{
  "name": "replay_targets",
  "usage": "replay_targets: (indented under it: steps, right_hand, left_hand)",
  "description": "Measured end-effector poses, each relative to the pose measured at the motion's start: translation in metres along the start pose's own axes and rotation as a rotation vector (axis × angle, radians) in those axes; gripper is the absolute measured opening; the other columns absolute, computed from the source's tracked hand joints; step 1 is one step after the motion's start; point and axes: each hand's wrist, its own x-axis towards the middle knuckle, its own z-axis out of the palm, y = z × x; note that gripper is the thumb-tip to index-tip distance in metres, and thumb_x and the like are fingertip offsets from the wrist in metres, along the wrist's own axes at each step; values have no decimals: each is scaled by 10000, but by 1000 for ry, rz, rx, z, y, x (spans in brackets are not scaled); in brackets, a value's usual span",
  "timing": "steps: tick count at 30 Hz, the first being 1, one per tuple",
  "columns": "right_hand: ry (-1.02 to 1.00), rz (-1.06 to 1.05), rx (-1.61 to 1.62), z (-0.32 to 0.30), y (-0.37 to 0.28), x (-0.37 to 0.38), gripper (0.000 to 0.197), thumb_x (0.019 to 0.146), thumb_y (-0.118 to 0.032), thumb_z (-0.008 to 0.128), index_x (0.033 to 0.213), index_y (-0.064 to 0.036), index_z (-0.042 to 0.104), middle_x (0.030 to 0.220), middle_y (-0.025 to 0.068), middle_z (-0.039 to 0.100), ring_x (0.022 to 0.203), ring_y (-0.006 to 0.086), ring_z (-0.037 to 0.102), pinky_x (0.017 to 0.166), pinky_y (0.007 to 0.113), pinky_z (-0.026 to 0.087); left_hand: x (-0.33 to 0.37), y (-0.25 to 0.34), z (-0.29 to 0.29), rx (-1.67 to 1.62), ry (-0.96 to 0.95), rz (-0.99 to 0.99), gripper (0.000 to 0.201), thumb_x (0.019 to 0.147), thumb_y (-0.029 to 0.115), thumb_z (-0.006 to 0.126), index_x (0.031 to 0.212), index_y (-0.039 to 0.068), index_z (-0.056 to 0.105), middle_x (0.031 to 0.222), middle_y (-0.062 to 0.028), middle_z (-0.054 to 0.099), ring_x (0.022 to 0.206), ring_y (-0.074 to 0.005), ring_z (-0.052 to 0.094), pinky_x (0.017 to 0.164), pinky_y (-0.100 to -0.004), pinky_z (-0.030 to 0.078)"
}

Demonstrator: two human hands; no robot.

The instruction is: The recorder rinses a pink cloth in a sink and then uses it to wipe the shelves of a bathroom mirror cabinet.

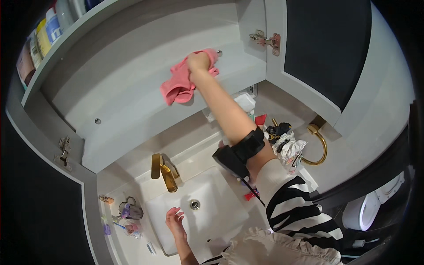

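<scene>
My right hand (199, 63) is closed on a pink cloth (180, 83), pressing it against the bottom shelf (132, 115) of an open wall cabinet, toward its right side. Part of the cloth hangs loose to the left of the hand. A black strap with a dark device (238, 154) sits round my right forearm. Lower down, my left hand (175, 221) hovers over the white sink (225, 198), its fingers apart and slightly curled, with nothing in them. Between that hand and the cabinet stands a gold faucet (167, 173).
Cabinet doors stand open at left (39, 190) and right (327, 53). Bottles (52, 26) line the upper shelf. Cups (131, 210) stand left of the sink; hair ties (287, 143) crowd its right side near a gold towel ring (324, 150). A toilet (366, 212) is lower right.
</scene>
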Motion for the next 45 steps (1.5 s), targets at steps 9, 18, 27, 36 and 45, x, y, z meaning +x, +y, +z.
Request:
replay_targets:
  steps: [9,18,27,36,45]
  right_hand:
    - [-30,169,206,-30,-61,-54,280,746,-49,410,985,87,465,1000,198,510,903,292,512,820,351,362]
    - [34,61,208,-43,-57,-48,244,745,-26,413,948,87,485,968,192,526,895,261,521,770,327,390]
    - [21,145,91,-47,-59,-46,279,744,-68,433,984,65,486,1008,171,518,922,287,512,840,347,348]
    - [129,-75,-84,-40,-30,-25,214,733,-54,456,899,66,520,920,185,545,855,271,534,748,351,397]
    - [37,150,245,-42,-44,-44,80,710,-2,409,724,44,473,741,119,493,654,194,476,596,345,402]
  left_hand:
    - [2,5,4,48,-4,24,226,821,236,441,965,71,499,889,-61,572,696,-134,536,610,-234,401]
    - [3,2,5,68,-7,1,217,817,221,444,964,72,503,885,-57,570,694,-140,535,609,-236,398]
    - [-1,5,10,71,-50,40,226,819,214,425,979,71,495,904,-61,568,706,-145,534,623,-240,398]
    - [-2,6,19,58,-46,29,178,820,176,449,923,49,520,871,-85,583,679,-143,549,599,-227,407]
    - [-2,1,13,43,-48,-2,185,821,191,459,933,56,518,873,-82,581,689,-148,547,603,-232,414]
